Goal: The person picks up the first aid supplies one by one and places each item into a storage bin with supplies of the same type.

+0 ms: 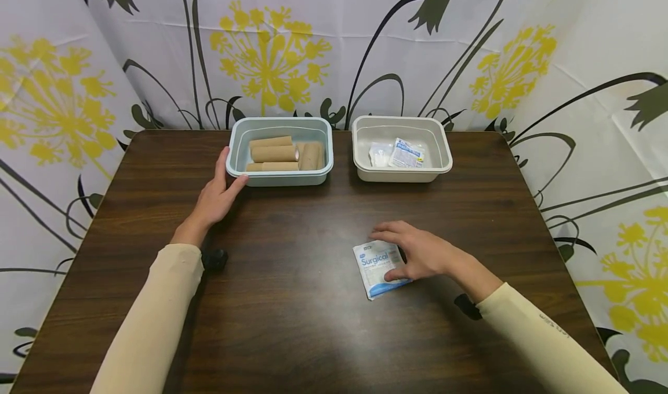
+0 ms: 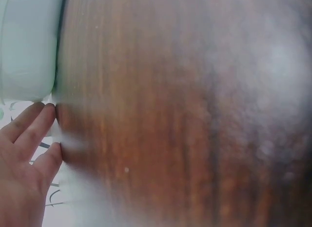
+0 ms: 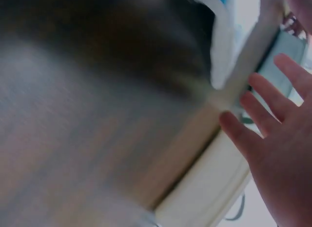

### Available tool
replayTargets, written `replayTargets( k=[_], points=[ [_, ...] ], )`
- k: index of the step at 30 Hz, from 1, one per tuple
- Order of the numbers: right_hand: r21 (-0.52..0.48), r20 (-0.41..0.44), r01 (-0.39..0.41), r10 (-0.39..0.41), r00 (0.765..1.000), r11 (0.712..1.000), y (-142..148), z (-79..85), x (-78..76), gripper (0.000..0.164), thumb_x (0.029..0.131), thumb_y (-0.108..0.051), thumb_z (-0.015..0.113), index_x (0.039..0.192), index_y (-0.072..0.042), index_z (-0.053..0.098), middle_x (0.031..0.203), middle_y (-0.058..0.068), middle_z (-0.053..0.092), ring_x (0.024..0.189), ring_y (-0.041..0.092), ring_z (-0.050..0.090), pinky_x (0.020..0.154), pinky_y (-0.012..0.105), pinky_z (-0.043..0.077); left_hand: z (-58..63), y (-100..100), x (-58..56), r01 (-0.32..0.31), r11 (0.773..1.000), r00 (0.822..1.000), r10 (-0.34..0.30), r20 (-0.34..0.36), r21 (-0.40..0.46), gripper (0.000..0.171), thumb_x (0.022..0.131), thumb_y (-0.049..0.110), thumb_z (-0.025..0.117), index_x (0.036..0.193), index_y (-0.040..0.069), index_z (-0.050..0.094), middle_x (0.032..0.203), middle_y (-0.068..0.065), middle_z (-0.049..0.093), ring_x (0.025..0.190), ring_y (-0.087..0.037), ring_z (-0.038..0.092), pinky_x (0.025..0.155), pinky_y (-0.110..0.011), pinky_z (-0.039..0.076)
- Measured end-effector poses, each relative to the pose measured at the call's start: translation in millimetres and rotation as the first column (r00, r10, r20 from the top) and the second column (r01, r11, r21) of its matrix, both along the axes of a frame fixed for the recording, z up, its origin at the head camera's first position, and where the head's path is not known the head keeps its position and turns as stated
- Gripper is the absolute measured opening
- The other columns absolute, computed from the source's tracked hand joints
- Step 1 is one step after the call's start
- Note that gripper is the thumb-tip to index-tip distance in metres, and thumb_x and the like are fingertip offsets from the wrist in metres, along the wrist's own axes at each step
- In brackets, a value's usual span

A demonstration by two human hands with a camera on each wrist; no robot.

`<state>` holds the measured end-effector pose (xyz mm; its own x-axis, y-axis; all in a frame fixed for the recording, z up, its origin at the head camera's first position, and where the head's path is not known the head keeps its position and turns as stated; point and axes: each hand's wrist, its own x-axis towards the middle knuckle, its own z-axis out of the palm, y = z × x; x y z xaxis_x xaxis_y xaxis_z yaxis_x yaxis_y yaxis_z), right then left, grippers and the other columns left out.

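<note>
My left hand (image 1: pixel 216 199) is at the left end of the pale blue bin (image 1: pixel 284 178), its fingers straight along the end wall and its thumb by the front corner. Cardboard tubes (image 1: pixel 273 153), several of them, lie inside that bin. In the left wrist view the fingertips (image 2: pixel 48 110) are right at the bin's corner. Over a white and blue packet (image 1: pixel 373 269) printed "Surgical" is my right hand (image 1: pixel 420 249), thumb and fingers spread apart. The thumb overlaps the packet's right part, and the fingers reach past its top edge. The right wrist view shows the fingers (image 3: pixel 265 97) loosely extended.
A cream bin (image 1: pixel 399 175) stands right of the blue one, with small packets (image 1: pixel 407 153) in it. Both bins are at the back edge of the dark wooden table (image 1: pixel 292 313). Behind hangs a white cloth (image 1: pixel 334 46) with yellow flowers.
</note>
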<state>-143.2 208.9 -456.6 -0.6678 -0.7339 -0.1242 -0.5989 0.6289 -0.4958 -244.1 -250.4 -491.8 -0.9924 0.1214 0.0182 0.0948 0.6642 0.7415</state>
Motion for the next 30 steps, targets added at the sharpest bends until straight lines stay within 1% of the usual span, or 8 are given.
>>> replayTargets(
  k=[2, 4, 7, 12, 17, 23, 30],
  points=[
    [0.009, 0.003, -0.013, 0.013, 1.0, 1.0, -1.4, -5.4, 3.3, 0.083, 0.075, -0.045, 0.083, 0.145, -0.016, 0.049, 0.15, 0.008, 0.041, 0.139, 0.027, 0.034, 0.106, 0.051, 0.036, -0.7, -0.2, -0.3, 0.0, 1.0, 1.0, 0.0, -0.004, 0.001, 0.08, 0.1, 0.052, 0.047, 0.157, 0.038, -0.007, 0.162, -0.013, 0.015, 0.14, -0.048, 0.026, 0.105, -0.069, 0.019],
    [0.021, 0.002, -0.028, 0.028, 1.0, 0.999, -2.6, -10.5, 5.5, 0.087, 0.073, -0.048, 0.083, 0.147, -0.018, 0.047, 0.152, 0.008, 0.038, 0.142, 0.028, 0.029, 0.107, 0.052, 0.034, -1.2, -0.2, -0.4, 0.0, 1.0, 1.0, 0.0, -0.004, 0.002, 0.079, 0.1, 0.052, 0.047, 0.156, 0.04, -0.008, 0.162, -0.013, 0.015, 0.14, -0.047, 0.026, 0.106, -0.069, 0.019],
    [0.059, 0.004, -0.039, 0.039, 0.999, 0.997, -3.5, -16.3, 8.2, 0.091, 0.071, -0.05, 0.084, 0.149, -0.022, 0.044, 0.155, 0.007, 0.034, 0.144, 0.027, 0.026, 0.108, 0.051, 0.034, -1.9, -0.2, -0.4, 0.003, 1.0, 1.0, -0.003, -0.002, 0.0, 0.079, 0.1, 0.052, 0.046, 0.156, 0.041, -0.008, 0.162, -0.013, 0.015, 0.14, -0.047, 0.026, 0.106, -0.068, 0.019],
    [0.087, -0.001, -0.038, 0.039, 0.999, 0.995, -3.6, -19.6, 11.8, 0.091, 0.07, -0.048, 0.086, 0.148, -0.026, 0.044, 0.154, 0.004, 0.033, 0.141, 0.024, 0.03, 0.106, 0.049, 0.036, -1.7, 0.4, -0.1, 0.0, 1.0, 1.0, 0.0, 0.015, -0.001, 0.08, 0.099, 0.053, 0.046, 0.156, 0.04, -0.009, 0.163, -0.012, 0.012, 0.141, -0.046, 0.024, 0.107, -0.068, 0.017],
    [0.082, -0.009, -0.049, 0.05, 0.999, 0.995, -3.5, -19.7, 13.4, 0.09, 0.069, -0.043, 0.088, 0.147, -0.027, 0.046, 0.151, 0.003, 0.036, 0.135, 0.022, 0.036, 0.104, 0.047, 0.038, -1.5, 0.4, -0.1, -0.004, 1.0, 1.0, 0.004, 0.012, -0.005, 0.08, 0.099, 0.054, 0.046, 0.156, 0.039, -0.009, 0.163, -0.012, 0.012, 0.141, -0.047, 0.024, 0.107, -0.068, 0.017],
    [0.082, -0.007, -0.051, 0.052, 0.999, 0.995, -4.4, -19.1, 13.5, 0.085, 0.07, -0.04, 0.088, 0.145, -0.028, 0.049, 0.149, 0.001, 0.038, 0.132, 0.019, 0.038, 0.101, 0.045, 0.041, -2.9, -0.7, -0.8, -0.003, 1.0, 1.0, 0.003, -0.002, -0.006, 0.08, 0.099, 0.052, 0.047, 0.157, 0.036, -0.007, 0.162, -0.013, 0.015, 0.14, -0.047, 0.026, 0.106, -0.068, 0.019],
    [0.075, -0.019, -0.045, 0.046, 0.999, 0.996, -4.8, -18.9, 13.1, 0.081, 0.071, -0.04, 0.087, 0.143, -0.027, 0.051, 0.148, 0.001, 0.04, 0.13, 0.018, 0.039, 0.097, 0.043, 0.044, -1.0, -0.5, -0.8, -0.002, 1.0, 1.0, 0.002, 0.005, -0.002, 0.08, 0.099, 0.052, 0.047, 0.157, 0.037, -0.007, 0.163, -0.012, 0.014, 0.141, -0.046, 0.025, 0.107, -0.068, 0.018]
  ],
)
